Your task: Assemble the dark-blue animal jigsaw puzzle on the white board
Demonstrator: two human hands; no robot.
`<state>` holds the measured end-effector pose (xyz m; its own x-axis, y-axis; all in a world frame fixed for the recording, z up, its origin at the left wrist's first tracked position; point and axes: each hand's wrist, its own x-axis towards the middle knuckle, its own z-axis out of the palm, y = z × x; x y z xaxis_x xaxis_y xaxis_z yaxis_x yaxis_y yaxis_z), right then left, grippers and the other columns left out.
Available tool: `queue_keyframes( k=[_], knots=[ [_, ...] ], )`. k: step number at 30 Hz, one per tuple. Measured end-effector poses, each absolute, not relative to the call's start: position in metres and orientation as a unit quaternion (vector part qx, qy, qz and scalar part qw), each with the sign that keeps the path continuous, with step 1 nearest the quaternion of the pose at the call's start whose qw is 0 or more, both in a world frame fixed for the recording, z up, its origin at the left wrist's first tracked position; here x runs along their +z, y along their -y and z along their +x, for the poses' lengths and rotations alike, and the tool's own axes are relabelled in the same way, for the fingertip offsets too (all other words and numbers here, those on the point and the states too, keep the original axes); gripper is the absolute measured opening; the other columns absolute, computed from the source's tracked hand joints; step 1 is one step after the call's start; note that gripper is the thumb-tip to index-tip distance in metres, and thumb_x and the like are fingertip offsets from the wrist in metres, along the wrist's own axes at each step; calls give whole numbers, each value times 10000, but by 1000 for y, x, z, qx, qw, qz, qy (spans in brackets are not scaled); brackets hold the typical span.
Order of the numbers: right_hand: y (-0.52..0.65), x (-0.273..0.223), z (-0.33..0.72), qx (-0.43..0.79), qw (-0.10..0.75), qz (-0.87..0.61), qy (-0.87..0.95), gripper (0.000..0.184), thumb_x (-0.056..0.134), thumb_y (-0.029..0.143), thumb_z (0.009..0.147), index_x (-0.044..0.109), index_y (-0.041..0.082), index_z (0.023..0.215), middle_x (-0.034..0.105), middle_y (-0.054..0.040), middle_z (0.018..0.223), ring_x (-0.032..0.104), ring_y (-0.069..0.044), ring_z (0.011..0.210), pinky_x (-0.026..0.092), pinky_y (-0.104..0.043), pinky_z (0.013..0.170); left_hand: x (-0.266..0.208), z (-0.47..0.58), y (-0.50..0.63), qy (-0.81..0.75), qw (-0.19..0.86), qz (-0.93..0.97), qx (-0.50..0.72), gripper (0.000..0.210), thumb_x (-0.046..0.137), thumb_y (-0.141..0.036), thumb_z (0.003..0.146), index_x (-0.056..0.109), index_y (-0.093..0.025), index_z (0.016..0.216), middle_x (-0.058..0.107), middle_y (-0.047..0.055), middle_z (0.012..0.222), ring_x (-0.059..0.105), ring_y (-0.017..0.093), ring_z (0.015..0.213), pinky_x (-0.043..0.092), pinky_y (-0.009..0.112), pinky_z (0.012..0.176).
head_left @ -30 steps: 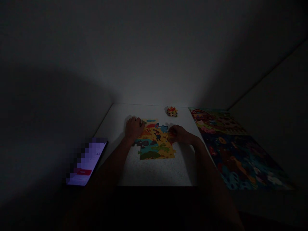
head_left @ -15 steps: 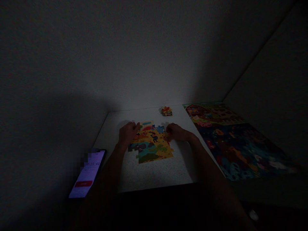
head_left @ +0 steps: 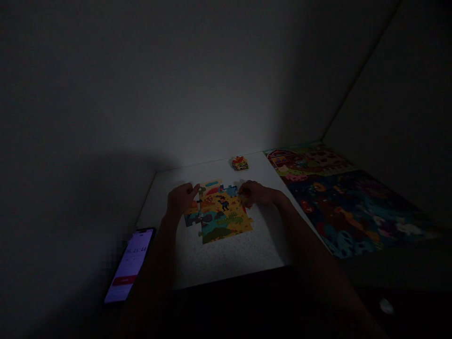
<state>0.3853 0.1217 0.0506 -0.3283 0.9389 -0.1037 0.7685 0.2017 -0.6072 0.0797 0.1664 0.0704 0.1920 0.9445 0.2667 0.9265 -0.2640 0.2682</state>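
A partly joined jigsaw puzzle (head_left: 224, 219) with a bright cartoon animal scene lies flat on a white board. My left hand (head_left: 181, 200) is at its upper left edge, fingers curled and thumb along the edge, closed on a left-hand puzzle piece (head_left: 192, 217). A narrow gap shows between that left strip and the main block. At the upper right edge, my right hand (head_left: 257, 192) has its fingers pinched on a puzzle piece (head_left: 246, 202) that is mostly hidden under them. Behind the puzzle, a small stack of loose puzzle pieces (head_left: 240, 163) sits on the board.
The white board (head_left: 229, 263) meets a pale wall (head_left: 212, 94) at the back. To its right lie colourful picture sheets (head_left: 339, 207) with farm and sea animals. A lit phone (head_left: 130, 263) showing a timer stands left of my left forearm. The scene is very dim.
A gap has opened between the left strip and the main block, with my left hand slightly further left. My right hand stays at the right edge. The view has shifted a little.
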Motion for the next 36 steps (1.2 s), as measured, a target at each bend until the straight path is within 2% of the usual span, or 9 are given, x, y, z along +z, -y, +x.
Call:
queue_keyframes(
  k=[4, 9, 14, 17, 21, 26, 31, 33, 36],
  knots=[
    [-121, 52, 386, 298, 139, -555, 764, 496, 816, 295, 584, 698, 241, 1062, 622, -67, 1020, 564, -263, 972, 454, -339, 827, 65, 82, -167, -620, 19, 761, 190, 447, 460, -527, 907, 489, -213, 589, 551, -3, 612, 515, 149, 611, 298, 261, 576],
    [-122, 49, 389, 309, 157, -546, 763, 502, 833, 306, 574, 708, 249, 1057, 631, -68, 1030, 562, -277, 996, 451, -353, 848, 51, 85, -166, -525, -27, 824, 211, 413, 504, -532, 912, 551, -208, 661, 587, 14, 730, 542, 138, 681, 338, 244, 621],
    [-127, 38, 378, 262, 193, -577, 749, 374, 702, 398, 798, 682, 201, 1116, 644, -94, 1048, 593, -243, 961, 457, -344, 847, 52, 80, -169, -543, 8, 822, 168, 444, 445, -564, 922, 582, -213, 686, 613, 19, 729, 558, 147, 681, 328, 249, 608],
    [-128, 32, 366, 183, 207, -608, 744, 468, 621, 477, 877, 637, 174, 1234, 613, -146, 1172, 577, -276, 1055, 435, -388, 917, 60, 76, -177, -567, 72, 815, 97, 461, 429, -595, 894, 623, -220, 709, 631, 25, 691, 573, 174, 663, 304, 271, 577],
    [-128, 27, 358, 137, 188, -617, 752, 647, 650, 567, 838, 564, 192, 1359, 540, -178, 1303, 509, -330, 1195, 395, -432, 988, 66, 74, -192, -567, 159, 807, 33, 472, 468, -598, 842, 615, -213, 611, 606, 29, 598, 558, 177, 590, 291, 284, 555],
    [-129, 28, 361, 150, 173, -615, 755, 567, 698, 549, 807, 626, 206, 1253, 556, -154, 1267, 521, -303, 1181, 399, -401, 979, 59, 76, -198, -613, 139, 758, 175, 513, 395, -597, 877, 521, -213, 560, 583, 25, 584, 542, 171, 602, 309, 279, 561],
    [-131, 30, 360, 158, 170, -617, 752, 526, 708, 518, 805, 621, 190, 1207, 572, -147, 1232, 538, -299, 1147, 396, -402, 955, 48, 73, -200, -627, 177, 696, 301, 510, 436, -599, 854, 432, -217, 515, 494, 3, 501, 500, 153, 540, 334, 265, 531],
    [-133, 30, 360, 164, 167, -621, 748, 516, 730, 501, 786, 627, 174, 1171, 581, -150, 1217, 553, -300, 1118, 403, -394, 931, 47, 71, -199, -635, 211, 663, 336, 525, 441, -625, 846, 430, -217, 516, 475, 5, 487, 498, 152, 523, 337, 256, 496],
    [-134, 33, 360, 180, 176, -621, 742, 510, 761, 468, 757, 619, 163, 1141, 602, -137, 1176, 575, -290, 1075, 410, -374, 895, 48, 70, -196, -628, 330, 600, 369, 535, 464, -696, 812, 501, -201, 612, 523, 7, 535, 513, 142, 486, 343, 237, 439]
  ],
)
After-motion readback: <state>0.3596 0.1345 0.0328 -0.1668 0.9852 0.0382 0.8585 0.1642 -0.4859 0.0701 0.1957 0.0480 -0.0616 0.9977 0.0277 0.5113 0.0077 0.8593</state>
